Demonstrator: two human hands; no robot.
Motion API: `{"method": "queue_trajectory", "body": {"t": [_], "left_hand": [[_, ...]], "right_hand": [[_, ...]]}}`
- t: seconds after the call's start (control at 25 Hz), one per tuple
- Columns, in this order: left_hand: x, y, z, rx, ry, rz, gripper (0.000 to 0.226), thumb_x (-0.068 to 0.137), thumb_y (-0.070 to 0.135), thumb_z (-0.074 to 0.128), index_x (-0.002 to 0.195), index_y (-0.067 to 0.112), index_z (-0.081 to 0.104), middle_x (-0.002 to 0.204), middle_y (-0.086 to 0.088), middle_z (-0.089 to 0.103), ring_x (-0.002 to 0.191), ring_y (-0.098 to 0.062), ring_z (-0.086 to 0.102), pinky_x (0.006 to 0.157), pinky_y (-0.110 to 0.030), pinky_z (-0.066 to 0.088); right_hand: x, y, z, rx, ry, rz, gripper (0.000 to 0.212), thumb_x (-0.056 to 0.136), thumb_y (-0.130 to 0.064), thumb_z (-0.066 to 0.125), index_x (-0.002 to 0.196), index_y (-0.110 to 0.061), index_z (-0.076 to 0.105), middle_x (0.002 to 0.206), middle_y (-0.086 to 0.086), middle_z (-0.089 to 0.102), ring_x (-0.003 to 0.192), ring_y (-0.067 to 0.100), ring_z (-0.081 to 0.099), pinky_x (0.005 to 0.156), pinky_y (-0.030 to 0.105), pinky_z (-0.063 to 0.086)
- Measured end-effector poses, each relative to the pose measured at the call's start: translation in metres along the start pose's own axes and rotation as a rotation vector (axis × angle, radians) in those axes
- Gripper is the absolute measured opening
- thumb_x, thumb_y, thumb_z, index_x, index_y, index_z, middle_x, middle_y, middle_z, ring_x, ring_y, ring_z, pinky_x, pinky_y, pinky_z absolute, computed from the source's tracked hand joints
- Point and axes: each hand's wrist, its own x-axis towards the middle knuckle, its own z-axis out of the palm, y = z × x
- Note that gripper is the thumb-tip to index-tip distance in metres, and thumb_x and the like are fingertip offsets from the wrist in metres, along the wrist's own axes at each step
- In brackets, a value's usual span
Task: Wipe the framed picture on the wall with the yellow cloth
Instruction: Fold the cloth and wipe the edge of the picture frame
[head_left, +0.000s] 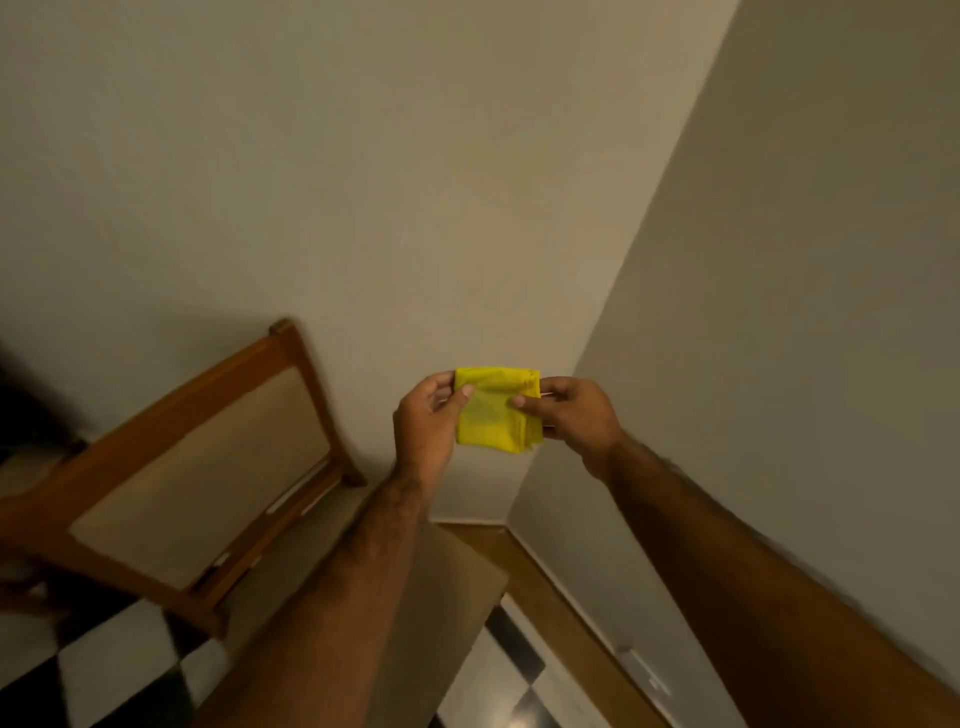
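Observation:
A folded yellow cloth (496, 408) is held up in front of a bare wall corner, roughly square in shape. My left hand (428, 421) pinches its left edge with the thumb on the front. My right hand (571, 415) grips its right edge, thumb pressed on the cloth's face. Both forearms reach up from the bottom of the view. No framed picture shows anywhere on the walls in view.
A wooden chair (208, 467) with a pale panel back stands against the wall at the left. Below lies a black-and-white checkered floor (119, 675) with a wooden skirting board (571, 597) along the right wall. The two beige walls meet in a corner behind the cloth.

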Motion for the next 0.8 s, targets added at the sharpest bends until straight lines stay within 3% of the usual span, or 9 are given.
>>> {"method": "queue_trajectory", "body": {"t": [0.16, 0.24, 0.36, 0.48, 0.52, 0.6, 0.68, 0.8], "left_hand": [[-0.029, 0.11, 0.053, 0.001, -0.058, 0.198, 0.026, 0.081, 0.031, 0.077, 0.106, 0.024, 0.074, 0.09, 0.001, 0.075, 0.087, -0.023, 0.074, 0.087, -0.054, 0.062], [-0.044, 0.159, 0.075, -0.02, -0.096, 0.259, 0.027, 0.082, 0.031, 0.077, 0.108, 0.023, 0.074, 0.094, -0.002, 0.076, 0.09, -0.024, 0.074, 0.087, -0.054, 0.062], [-0.075, 0.235, 0.11, -0.064, -0.161, 0.364, 0.029, 0.083, 0.031, 0.076, 0.11, 0.02, 0.073, 0.103, -0.01, 0.077, 0.097, -0.03, 0.074, 0.088, -0.056, 0.062], [-0.11, 0.309, 0.14, -0.086, -0.265, 0.525, 0.04, 0.078, 0.036, 0.079, 0.115, 0.023, 0.068, 0.109, -0.005, 0.074, 0.1, -0.027, 0.073, 0.09, -0.05, 0.062], [-0.121, 0.333, 0.15, -0.077, -0.348, 0.564, 0.052, 0.075, 0.037, 0.082, 0.123, 0.023, 0.065, 0.111, -0.003, 0.074, 0.102, -0.024, 0.072, 0.092, -0.044, 0.061], [-0.134, 0.377, 0.166, 0.004, -0.518, 0.631, 0.068, 0.072, 0.035, 0.088, 0.134, 0.021, 0.063, 0.108, 0.004, 0.075, 0.1, -0.015, 0.071, 0.094, -0.036, 0.058], [-0.153, 0.422, 0.182, 0.121, -0.64, 0.742, 0.05, 0.074, 0.033, 0.088, 0.12, 0.021, 0.075, 0.098, 0.005, 0.079, 0.093, -0.013, 0.072, 0.093, -0.038, 0.059], [-0.184, 0.488, 0.206, 0.022, -0.636, 0.849, 0.023, 0.081, 0.027, 0.084, 0.1, 0.016, 0.079, 0.088, -0.001, 0.078, 0.083, -0.017, 0.069, 0.079, -0.034, 0.057]], "right_hand": [[-0.058, -0.088, -0.082, -0.009, 0.075, -0.156, 0.027, 0.079, -0.016, 0.084, 0.103, -0.005, 0.077, 0.098, 0.016, 0.077, 0.083, 0.026, 0.074, 0.067, 0.033, 0.062], [-0.089, -0.127, -0.116, -0.017, 0.107, -0.226, 0.022, 0.081, -0.016, 0.083, 0.1, -0.009, 0.077, 0.094, 0.013, 0.076, 0.077, 0.021, 0.073, 0.06, 0.025, 0.059], [-0.137, -0.185, -0.171, -0.059, 0.188, -0.329, 0.026, 0.082, -0.016, 0.082, 0.106, -0.007, 0.076, 0.097, 0.012, 0.076, 0.08, 0.02, 0.073, 0.061, 0.026, 0.06], [-0.183, -0.237, -0.224, -0.112, 0.279, -0.407, 0.033, 0.084, -0.016, 0.08, 0.114, -0.003, 0.074, 0.101, 0.014, 0.075, 0.088, 0.026, 0.072, 0.076, 0.04, 0.063], [-0.197, -0.252, -0.24, -0.169, 0.303, -0.433, 0.032, 0.084, -0.017, 0.08, 0.113, -0.004, 0.075, 0.099, 0.013, 0.074, 0.085, 0.024, 0.07, 0.076, 0.042, 0.062], [-0.22, -0.279, -0.264, -0.35, 0.355, -0.477, 0.031, 0.083, -0.023, 0.081, 0.111, -0.01, 0.078, 0.093, 0.008, 0.073, 0.073, 0.015, 0.062, 0.06, 0.03, 0.053], [-0.247, -0.307, -0.29, -0.453, 0.436, -0.511, 0.033, 0.081, -0.03, 0.082, 0.11, -0.014, 0.079, 0.095, 0.005, 0.076, 0.075, 0.014, 0.063, 0.059, 0.024, 0.045], [-0.293, -0.351, -0.325, -0.377, 0.517, -0.553, 0.04, 0.079, -0.031, 0.084, 0.113, -0.013, 0.075, 0.108, 0.008, 0.077, 0.094, 0.019, 0.071, 0.076, 0.034, 0.06]]}}
